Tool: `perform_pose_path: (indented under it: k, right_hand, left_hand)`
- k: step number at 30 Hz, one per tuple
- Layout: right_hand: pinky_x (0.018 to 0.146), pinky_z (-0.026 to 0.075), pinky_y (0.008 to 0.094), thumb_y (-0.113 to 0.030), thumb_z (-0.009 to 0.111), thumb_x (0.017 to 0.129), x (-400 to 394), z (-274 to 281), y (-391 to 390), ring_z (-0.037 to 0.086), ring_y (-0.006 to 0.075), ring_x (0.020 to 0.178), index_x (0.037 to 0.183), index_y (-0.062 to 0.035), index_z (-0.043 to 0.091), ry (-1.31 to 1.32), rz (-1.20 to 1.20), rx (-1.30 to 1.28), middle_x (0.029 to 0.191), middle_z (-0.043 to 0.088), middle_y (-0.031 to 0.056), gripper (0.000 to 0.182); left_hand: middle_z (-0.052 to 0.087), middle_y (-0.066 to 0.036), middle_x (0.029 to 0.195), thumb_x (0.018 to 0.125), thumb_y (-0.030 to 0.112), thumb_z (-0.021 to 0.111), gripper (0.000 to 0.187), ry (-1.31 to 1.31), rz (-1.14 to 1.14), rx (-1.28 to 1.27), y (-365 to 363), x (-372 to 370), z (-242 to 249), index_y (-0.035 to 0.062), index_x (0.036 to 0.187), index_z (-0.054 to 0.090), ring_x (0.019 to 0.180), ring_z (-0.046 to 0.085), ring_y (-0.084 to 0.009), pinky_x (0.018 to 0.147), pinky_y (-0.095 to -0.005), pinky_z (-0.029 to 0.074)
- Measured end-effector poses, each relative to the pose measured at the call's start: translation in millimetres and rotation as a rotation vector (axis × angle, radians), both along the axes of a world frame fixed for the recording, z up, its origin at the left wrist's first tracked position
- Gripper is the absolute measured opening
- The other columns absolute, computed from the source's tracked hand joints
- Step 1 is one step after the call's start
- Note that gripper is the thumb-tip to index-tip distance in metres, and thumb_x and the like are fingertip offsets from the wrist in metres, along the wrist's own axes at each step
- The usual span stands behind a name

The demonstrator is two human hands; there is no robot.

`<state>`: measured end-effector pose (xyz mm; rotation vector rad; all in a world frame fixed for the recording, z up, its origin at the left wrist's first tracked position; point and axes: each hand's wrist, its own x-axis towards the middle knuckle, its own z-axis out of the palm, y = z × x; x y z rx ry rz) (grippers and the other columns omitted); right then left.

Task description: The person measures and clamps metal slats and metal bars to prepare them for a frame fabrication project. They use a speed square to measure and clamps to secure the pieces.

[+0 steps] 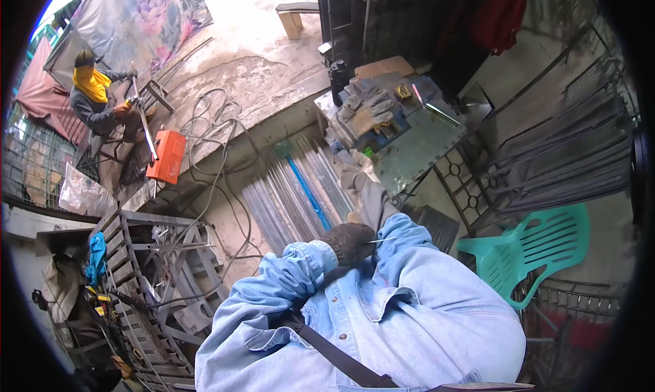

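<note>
My left hand [348, 246], in a dark brown glove below a blue denim cuff, is closed in front of my chest. A thin pale rod [377, 241] sticks out from it toward my other sleeve. My right hand [364, 191] seems to be in a long grey glove reaching forward past the denim cuff, near the work table's [416, 153] edge; its fingers are not clear. Beyond my hands, several long metal bars [280, 197] lie side by side, with a blue bar [308, 193] among them. Work gloves [368, 109] lie heaped on the table.
A tape measure [402, 92] sits on the table. A green plastic chair [532, 249] stands at right. Metal frames [164, 255] lean at left. Cables [218, 119] loop past an orange box [167, 156]. A seated person [99, 95] with a yellow head cloth holds a metal tube [144, 122].
</note>
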<state>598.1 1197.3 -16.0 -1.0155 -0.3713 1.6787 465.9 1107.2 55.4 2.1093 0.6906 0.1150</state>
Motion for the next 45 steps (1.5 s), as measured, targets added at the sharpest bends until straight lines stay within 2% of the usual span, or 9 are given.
perform_pose_path:
  k: [3,10,19,22,27,32,34,42,45]
  right_hand:
    - [0.083,0.056,0.0554,-0.002,0.064,0.089,30.4,-12.2,1.0,0.066,0.0289,0.093,0.122,-0.0063,0.053,-0.058,-0.008,-0.083,0.099,0.060,0.0122,0.035]
    - [0.097,0.051,0.0590,0.010,0.064,0.080,88.2,12.2,-57.1,0.065,0.0396,0.107,0.119,-0.0055,0.060,0.608,-0.077,-0.221,0.112,0.064,0.0163,0.042]
    - [0.085,0.058,0.0482,-0.002,0.078,0.075,140.6,27.9,-24.2,0.069,0.0334,0.095,0.120,-0.0013,0.062,0.281,0.137,-0.188,0.108,0.068,0.0163,0.048]
    - [0.080,0.058,0.0383,-0.018,0.083,0.077,143.7,52.4,13.9,0.069,0.0278,0.093,0.110,0.0017,0.065,-0.218,0.426,0.145,0.106,0.068,0.0151,0.043]
    - [0.081,0.055,0.0312,-0.044,0.077,0.084,75.4,174.0,63.3,0.066,0.0155,0.091,0.104,-0.0015,0.066,-0.697,0.704,0.678,0.105,0.068,0.0073,0.048]
    - [0.078,0.053,0.0315,-0.020,0.071,0.084,-19.6,95.5,41.9,0.064,0.0170,0.086,0.120,-0.0045,0.060,-0.325,1.333,0.604,0.096,0.066,0.0039,0.040]
    - [0.079,0.056,0.0377,-0.013,0.069,0.081,-55.9,84.5,11.2,0.066,0.0215,0.086,0.122,-0.0036,0.058,0.001,1.559,0.260,0.097,0.067,0.0073,0.043]
    - [0.082,0.057,0.0422,-0.015,0.072,0.078,-153.8,78.7,-181.9,0.067,0.0234,0.083,0.117,-0.0031,0.060,0.365,1.633,-0.163,0.093,0.067,0.0075,0.042]
    - [0.083,0.057,0.0438,-0.016,0.073,0.077,-178.7,85.6,-228.6,0.067,0.0241,0.082,0.114,-0.0029,0.061,0.388,1.586,-0.166,0.092,0.068,0.0076,0.041]
  left_hand:
    - [0.065,-0.020,0.090,0.096,0.042,0.055,0.041,0.150,0.003,-0.126,57.4,24.9,10.2,0.0020,0.092,0.065,0.084,0.063,-0.0340,0.081,-0.0438,0.050]
    - [0.069,-0.010,0.093,0.097,0.042,0.049,0.044,-0.184,1.309,-0.585,272.5,9.8,-152.2,0.0034,0.098,0.069,0.079,0.060,-0.0202,0.075,-0.0358,0.047]
    - [0.066,-0.010,0.076,0.086,0.038,0.064,0.034,-0.344,1.345,-1.082,336.8,22.6,-263.5,0.0089,0.103,0.068,0.064,0.062,-0.0229,0.061,-0.0388,0.051]
    - [0.057,-0.001,0.064,0.089,0.014,0.063,0.011,-0.890,1.347,-0.809,294.4,17.3,-82.1,0.0082,0.080,0.064,0.050,0.054,-0.0146,0.046,-0.0271,0.044]
    - [0.063,-0.001,0.074,0.088,0.014,0.068,0.009,-0.691,1.134,-0.161,178.4,-37.1,49.0,0.0045,0.087,0.065,0.066,0.056,-0.0075,0.059,-0.0242,0.048]
    - [0.065,-0.003,0.091,0.093,0.016,0.063,0.013,-0.475,1.269,0.050,30.3,-44.6,39.0,0.0051,0.101,0.065,0.088,0.058,-0.0103,0.081,-0.0282,0.049]
    - [0.065,-0.004,0.093,0.096,0.017,0.057,0.019,-0.582,1.270,-0.450,-25.1,-74.0,38.8,0.0056,0.109,0.064,0.087,0.059,-0.0114,0.083,-0.0290,0.048]
    - [0.061,-0.015,0.124,0.101,0.024,0.050,0.033,-0.700,1.530,-0.012,-231.7,-80.1,-4.4,0.0053,0.126,0.060,0.113,0.060,-0.0252,0.096,-0.0355,0.048]
    - [0.059,-0.020,0.128,0.100,0.025,0.050,0.034,0.078,1.834,0.112,-288.3,-71.0,40.2,0.0026,0.124,0.058,0.116,0.058,-0.0360,0.094,-0.0409,0.050]
